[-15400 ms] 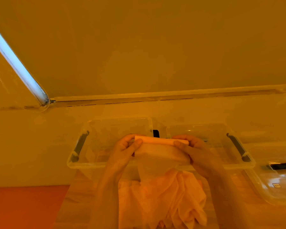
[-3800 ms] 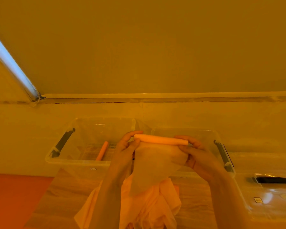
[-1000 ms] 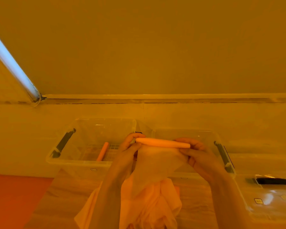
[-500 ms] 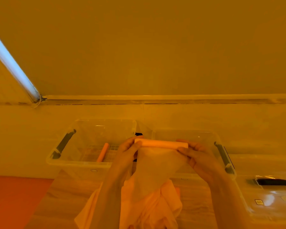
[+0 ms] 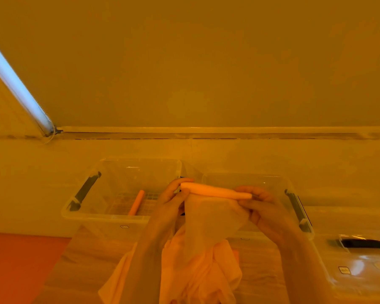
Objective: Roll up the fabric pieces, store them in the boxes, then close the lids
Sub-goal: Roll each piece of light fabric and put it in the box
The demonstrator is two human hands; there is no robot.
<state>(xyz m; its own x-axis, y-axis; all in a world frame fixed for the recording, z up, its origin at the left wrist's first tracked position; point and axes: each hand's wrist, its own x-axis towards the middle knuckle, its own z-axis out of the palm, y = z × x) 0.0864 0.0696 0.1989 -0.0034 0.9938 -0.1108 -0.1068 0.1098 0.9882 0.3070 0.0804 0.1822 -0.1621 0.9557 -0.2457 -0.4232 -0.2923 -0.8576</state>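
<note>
Left hand: the left hand (image 5: 170, 201) was raised over the gap between the two boxes, thumb and fingers curled round the left end of the fabric roll (image 5: 215, 190); most of the fingers lay behind the roll, so how they were spread could not be told.
Right hand: the right hand (image 5: 264, 210) pinched the roll's right end between thumb and curled fingers; the fingertips behind the cloth were hidden.
Fabric roll: it was held roughly level in the air between the hands, in front of the near walls of the boxes, its right end slightly lower and thinner.
Loose fabric: the unrolled tail (image 5: 208, 222) hung down from the roll as a thin, half-transparent sheet and ran into a crumpled heap of fabric (image 5: 198, 275) on the wooden table (image 5: 86, 255); the heap's lower part was cut off by the bottom edge.
Left box: the clear left box (image 5: 110, 216) stood open, with one finished small roll (image 5: 137, 202) lying on its floor, tilted; its right wall was partly hidden by the left hand.
Right box: the clear right box (image 5: 272, 181) stood open just beside it; its inside was mostly covered by hands and cloth, so its contents could not be made out.
Lid: a clear lid (image 5: 360, 260) lay at the right, cut off by the edge, glare blurring its surface.
Light: the orange cast flattened all colours.
</note>
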